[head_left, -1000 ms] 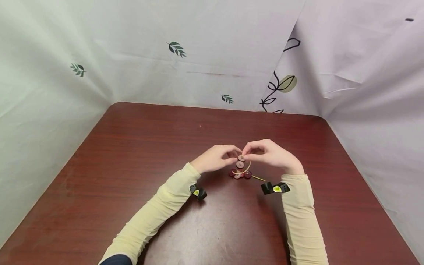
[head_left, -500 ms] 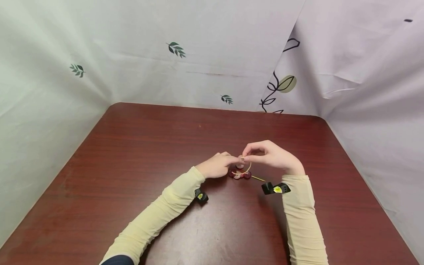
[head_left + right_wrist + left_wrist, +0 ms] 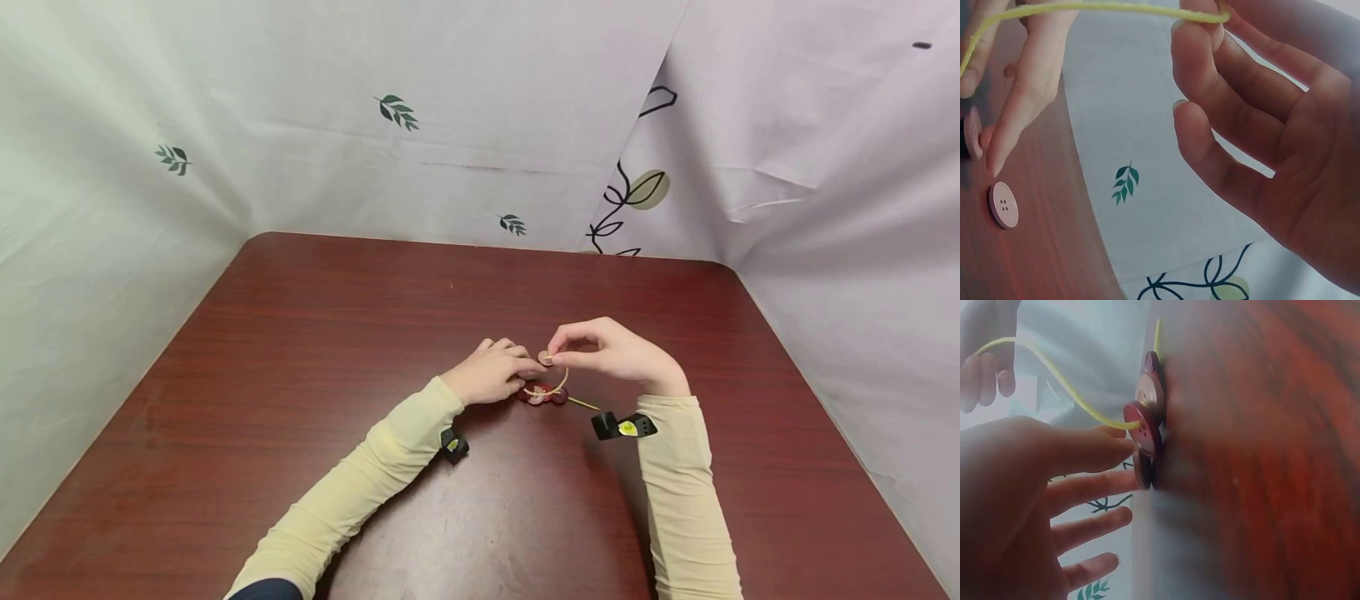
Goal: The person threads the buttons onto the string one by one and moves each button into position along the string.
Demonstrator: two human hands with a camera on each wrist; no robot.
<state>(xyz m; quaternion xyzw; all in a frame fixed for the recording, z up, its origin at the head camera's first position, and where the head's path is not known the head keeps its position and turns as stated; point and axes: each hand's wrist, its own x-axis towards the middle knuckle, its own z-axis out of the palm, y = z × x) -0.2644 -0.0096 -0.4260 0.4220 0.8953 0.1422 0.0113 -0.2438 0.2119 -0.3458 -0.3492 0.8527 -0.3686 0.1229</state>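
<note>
My right hand (image 3: pixel 615 354) pinches a yellow cord (image 3: pixel 1104 7) between thumb and fingertips. From there the cord curves down to a dark red button (image 3: pixel 1141 428) in a row of red and pink buttons (image 3: pixel 536 396), and its other end (image 3: pixel 583 403) sticks out beyond them. My left hand (image 3: pixel 489 372) is low over the table beside the row, fingers mostly straight. Its thumb and index fingertips touch or nearly touch the edge of a dark-looking button (image 3: pixel 1142 469). A pale pink four-hole button (image 3: pixel 1004 205) lies loose on the table just past the left fingertips.
The brown wooden table (image 3: pixel 337 317) reaches a white patterned cloth (image 3: pixel 450 167) at its back and sides. Black wrist cameras are strapped to the left wrist (image 3: pixel 453 445) and the right wrist (image 3: pixel 622 427).
My left hand has come down from beside the right fingertips, turned palm-down and spread its fingers by the buttons. It now covers a pink button seen earlier. The right hand hardly moves.
</note>
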